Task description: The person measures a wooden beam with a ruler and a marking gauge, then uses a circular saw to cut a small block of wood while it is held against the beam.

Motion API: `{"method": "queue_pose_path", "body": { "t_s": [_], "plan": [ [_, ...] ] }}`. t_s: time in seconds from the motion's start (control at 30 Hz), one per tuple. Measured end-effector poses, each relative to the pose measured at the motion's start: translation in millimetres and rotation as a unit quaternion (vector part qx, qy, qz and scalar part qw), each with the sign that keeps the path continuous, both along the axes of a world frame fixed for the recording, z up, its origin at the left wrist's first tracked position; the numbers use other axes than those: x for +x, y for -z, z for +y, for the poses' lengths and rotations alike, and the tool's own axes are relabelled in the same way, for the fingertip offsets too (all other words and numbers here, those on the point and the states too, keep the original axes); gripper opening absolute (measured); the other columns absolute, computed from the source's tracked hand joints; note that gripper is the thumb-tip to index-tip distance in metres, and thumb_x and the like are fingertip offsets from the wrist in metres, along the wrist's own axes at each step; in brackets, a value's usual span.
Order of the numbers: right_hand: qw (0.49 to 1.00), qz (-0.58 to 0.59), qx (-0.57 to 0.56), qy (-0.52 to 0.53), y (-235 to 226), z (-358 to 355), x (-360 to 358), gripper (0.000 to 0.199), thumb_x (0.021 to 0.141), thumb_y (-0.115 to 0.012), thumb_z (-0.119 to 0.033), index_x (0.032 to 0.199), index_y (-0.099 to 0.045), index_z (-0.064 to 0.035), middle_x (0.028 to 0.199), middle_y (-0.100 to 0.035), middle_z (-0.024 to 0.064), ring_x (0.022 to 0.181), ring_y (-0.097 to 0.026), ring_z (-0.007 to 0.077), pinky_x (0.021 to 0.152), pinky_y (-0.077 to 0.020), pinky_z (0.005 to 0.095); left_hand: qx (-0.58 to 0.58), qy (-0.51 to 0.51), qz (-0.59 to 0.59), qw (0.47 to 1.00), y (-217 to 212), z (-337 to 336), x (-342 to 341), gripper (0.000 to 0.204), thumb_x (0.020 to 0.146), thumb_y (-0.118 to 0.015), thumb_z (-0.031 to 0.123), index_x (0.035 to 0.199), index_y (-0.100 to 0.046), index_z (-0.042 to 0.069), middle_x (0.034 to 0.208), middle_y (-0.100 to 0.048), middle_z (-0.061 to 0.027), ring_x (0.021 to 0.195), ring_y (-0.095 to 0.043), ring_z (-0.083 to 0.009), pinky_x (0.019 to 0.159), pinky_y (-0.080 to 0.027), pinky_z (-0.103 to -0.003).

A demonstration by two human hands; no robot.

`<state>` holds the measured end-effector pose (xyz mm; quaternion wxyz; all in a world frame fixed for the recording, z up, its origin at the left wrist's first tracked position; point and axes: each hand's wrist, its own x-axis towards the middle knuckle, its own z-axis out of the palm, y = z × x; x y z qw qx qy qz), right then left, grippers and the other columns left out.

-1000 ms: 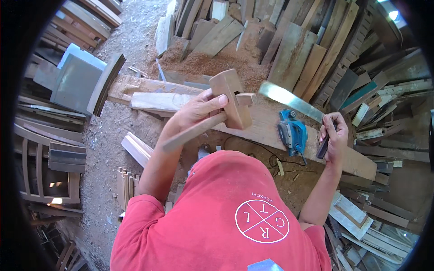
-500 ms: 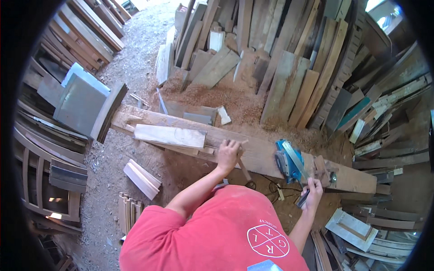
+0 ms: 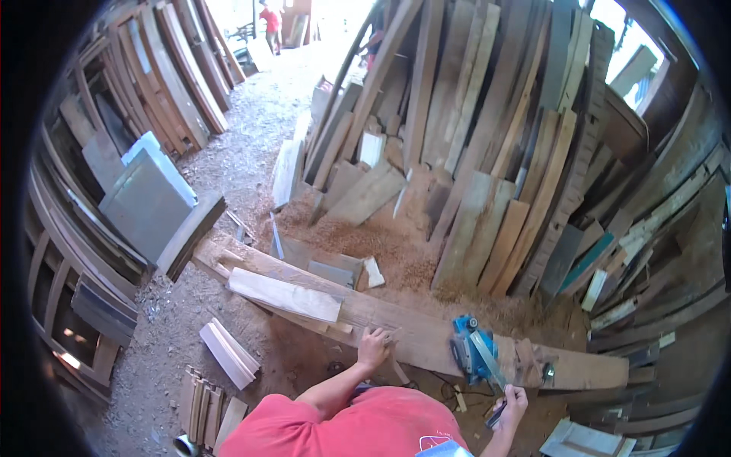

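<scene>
My right hand (image 3: 513, 404) is closed on what looks like a try square, with a long flat metal blade (image 3: 487, 359) and a dark stock angled toward me. The blade passes over a blue electric hand planer (image 3: 466, 352), which sits on a long thick wooden bench plank (image 3: 426, 333). My left hand (image 3: 373, 348) rests at the plank's near edge, its fingers curled; a small thing may be under them, but I cannot make it out. Left of that hand, a pale board (image 3: 285, 294) lies along the plank.
Several planks (image 3: 464, 221) lean upright behind the bench above reddish shavings (image 3: 358, 236). Pale strips (image 3: 228, 353) and short wood pieces (image 3: 202, 411) lie on the ground at left. A grey panel (image 3: 148, 206) stands at the plank's left end. A distant person (image 3: 271, 27) stands far back.
The view has tilted up, so the scene sits lower in the picture and more of the background shows. Both hands keep nearly the same places along the plank; the square remains in my right hand.
</scene>
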<state>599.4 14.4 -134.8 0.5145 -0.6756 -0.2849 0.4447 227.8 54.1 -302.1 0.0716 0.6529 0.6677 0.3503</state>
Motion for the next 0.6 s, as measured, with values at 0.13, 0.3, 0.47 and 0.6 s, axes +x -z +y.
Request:
{"method": "queue_pose_path", "body": {
  "t_s": [0.13, 0.3, 0.47, 0.6],
  "plan": [
    [0.999, 0.0, 0.028, -0.029, 19.9, 8.8, 12.6, 0.022, 0.1, -0.072, -0.022, 0.089, -0.056, -0.0101, 0.067, -0.053, -0.0004, 0.046, -0.051, 0.0106, 0.038, -0.0417, 0.0269, -0.06, -0.012, -0.04, 0.997, -10.9, 9.2, 10.9, 0.036, 0.085, -0.079, 0.031, 0.118, -0.074, 0.017, 0.103, -0.07, -0.0077, 0.104, -0.059, -0.0383, 0.091, -0.053, -0.046],
    [0.997, 0.027, 0.002, -0.07, 26.9, 28.9, -9.9, 0.022, 0.1, -0.072, -0.021, 0.089, -0.056, -0.0103, 0.065, -0.056, 0.0021, 0.046, -0.051, 0.0108, 0.038, -0.0422, 0.0265, -0.106, -0.041, -0.013, 0.993, 15.6, 3.4, -7.9, 0.03, 0.084, -0.08, 0.029, 0.11, -0.074, 0.015, 0.104, -0.07, -0.0069, 0.104, -0.06, -0.0376, 0.089, -0.054, -0.046],
    [0.997, 0.022, 0.035, -0.064, 20.9, 29.6, -9.1, 0.02, 0.101, -0.069, -0.017, 0.089, -0.055, -0.0097, 0.069, -0.055, 0.0003, 0.046, -0.049, 0.0095, 0.037, -0.0395, 0.0254, 0.02, -0.06, -0.058, 0.996, -64.2, 18.7, 22.2, 0.038, 0.083, -0.081, 0.029, 0.117, -0.069, 0.015, 0.106, -0.07, -0.0066, 0.102, -0.06, -0.0367, 0.086, -0.054, -0.047],
    [0.995, -0.05, 0.009, -0.085, 15.1, 21.2, -22.5, 0.016, 0.099, -0.071, -0.027, 0.099, -0.067, -0.0122, 0.062, -0.057, 0.0049, 0.042, -0.049, 0.0156, 0.032, -0.0344, 0.0302, -0.012, -0.055, -0.116, 0.992, -55.3, 27.3, 18.4, 0.034, 0.084, -0.079, 0.032, 0.11, -0.067, 0.014, 0.108, -0.071, -0.0089, 0.098, -0.063, -0.0383, 0.086, -0.054, -0.048]
  ]
}}
